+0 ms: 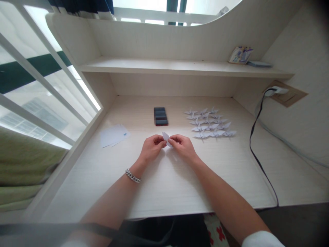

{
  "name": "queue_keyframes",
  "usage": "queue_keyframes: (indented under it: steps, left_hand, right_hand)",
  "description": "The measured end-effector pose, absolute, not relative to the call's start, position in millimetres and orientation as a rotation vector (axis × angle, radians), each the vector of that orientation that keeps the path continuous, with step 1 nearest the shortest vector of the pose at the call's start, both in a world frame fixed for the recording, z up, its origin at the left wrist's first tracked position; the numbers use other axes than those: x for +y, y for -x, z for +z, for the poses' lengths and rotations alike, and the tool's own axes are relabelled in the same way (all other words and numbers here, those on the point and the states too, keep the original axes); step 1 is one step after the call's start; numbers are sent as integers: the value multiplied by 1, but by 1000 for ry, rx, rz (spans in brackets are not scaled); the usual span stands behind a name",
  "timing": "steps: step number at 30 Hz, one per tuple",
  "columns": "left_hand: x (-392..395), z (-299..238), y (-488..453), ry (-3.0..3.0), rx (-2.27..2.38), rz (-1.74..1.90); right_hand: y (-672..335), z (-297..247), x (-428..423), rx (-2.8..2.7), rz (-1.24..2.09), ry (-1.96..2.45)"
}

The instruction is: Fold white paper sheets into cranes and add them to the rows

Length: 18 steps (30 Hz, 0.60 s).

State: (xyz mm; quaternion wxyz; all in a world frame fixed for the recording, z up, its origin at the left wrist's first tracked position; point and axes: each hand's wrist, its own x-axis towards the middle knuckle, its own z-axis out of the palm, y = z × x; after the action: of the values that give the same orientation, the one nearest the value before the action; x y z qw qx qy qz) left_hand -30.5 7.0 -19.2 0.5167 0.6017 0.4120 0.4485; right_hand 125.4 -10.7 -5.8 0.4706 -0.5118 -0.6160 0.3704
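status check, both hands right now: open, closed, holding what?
Left hand: closed, fingertips pinching the folded paper piece.
Right hand: closed, pinching the same folded paper piece from the other side.

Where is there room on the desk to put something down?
Bare desk lies between the paper cranes and the black cable, between the white sheets and the dark stack, and along the near edge. It is crowded at the cranes and where the left hand and right hand pinch the folded paper.
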Motion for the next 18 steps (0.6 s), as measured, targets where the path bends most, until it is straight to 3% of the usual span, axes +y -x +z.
queue_keyframes:
  steps: [7,18]
  left_hand:
    - [6,-19,29,-1457,1025,1131]
    - [5,-19,30,-1563,1073,1106]
  right_hand:
    - [-124,-6,-14,-1469,716,1286]
    - [-124,-7,-12,-1462,715,1323]
